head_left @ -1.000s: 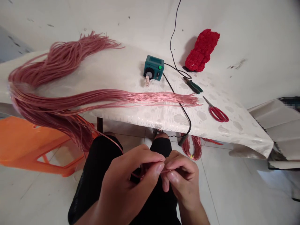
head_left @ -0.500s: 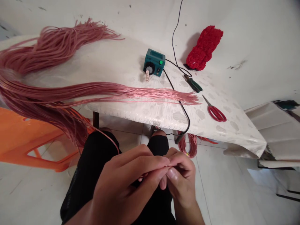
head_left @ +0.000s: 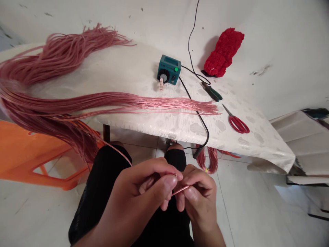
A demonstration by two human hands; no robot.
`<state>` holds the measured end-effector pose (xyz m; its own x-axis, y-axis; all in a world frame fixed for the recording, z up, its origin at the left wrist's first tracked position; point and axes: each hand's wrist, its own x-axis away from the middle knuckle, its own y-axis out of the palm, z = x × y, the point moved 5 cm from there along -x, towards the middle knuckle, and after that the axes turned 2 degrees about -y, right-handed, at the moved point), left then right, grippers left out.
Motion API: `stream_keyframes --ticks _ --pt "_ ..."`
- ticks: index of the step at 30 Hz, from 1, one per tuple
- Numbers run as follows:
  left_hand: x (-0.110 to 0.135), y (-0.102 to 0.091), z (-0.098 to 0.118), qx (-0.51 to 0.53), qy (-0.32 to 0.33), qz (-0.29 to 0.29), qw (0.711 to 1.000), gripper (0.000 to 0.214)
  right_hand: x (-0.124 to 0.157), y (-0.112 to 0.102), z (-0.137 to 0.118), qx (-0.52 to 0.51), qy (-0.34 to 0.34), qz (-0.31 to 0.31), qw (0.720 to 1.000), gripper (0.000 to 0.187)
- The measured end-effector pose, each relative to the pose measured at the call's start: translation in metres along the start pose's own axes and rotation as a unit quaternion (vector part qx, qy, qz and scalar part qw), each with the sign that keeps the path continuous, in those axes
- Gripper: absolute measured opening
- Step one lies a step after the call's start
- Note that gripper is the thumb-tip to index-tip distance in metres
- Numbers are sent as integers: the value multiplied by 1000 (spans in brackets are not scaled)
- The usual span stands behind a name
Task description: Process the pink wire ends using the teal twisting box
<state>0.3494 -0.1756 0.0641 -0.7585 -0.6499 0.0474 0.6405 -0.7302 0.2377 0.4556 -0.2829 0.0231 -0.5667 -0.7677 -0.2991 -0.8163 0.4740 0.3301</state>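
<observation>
Left hand [head_left: 133,195]: thumb and index pinching a small tip, probably strand, too small to be sure. Right hand [head_left: 203,200]: pinching one end of a pink strand [head_left: 180,190], in the gap between hands, above the lap. Pink bundle [head_left: 123,101] on the worktop [head_left: 259,127], partly hanging by the orange stool [head_left: 15,151]. Teal box [head_left: 169,67] just behind; pliers [head_left: 212,93] near scissors [head_left: 239,124].

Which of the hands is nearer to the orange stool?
The left hand, which is to the right of the orange stool; the right hand is farther right, beyond the left.
</observation>
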Motion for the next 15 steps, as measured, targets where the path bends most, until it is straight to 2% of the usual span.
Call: stream_keyframes --ticks 7,15 --pt "-2 0 -2 30 2 -16 999 11 1 0 0 -4 5 3 1000 7" --pt "-5 -13 -9 -122 18 35 992 12 -2 7 -3 -7 14 -10 1000 7"
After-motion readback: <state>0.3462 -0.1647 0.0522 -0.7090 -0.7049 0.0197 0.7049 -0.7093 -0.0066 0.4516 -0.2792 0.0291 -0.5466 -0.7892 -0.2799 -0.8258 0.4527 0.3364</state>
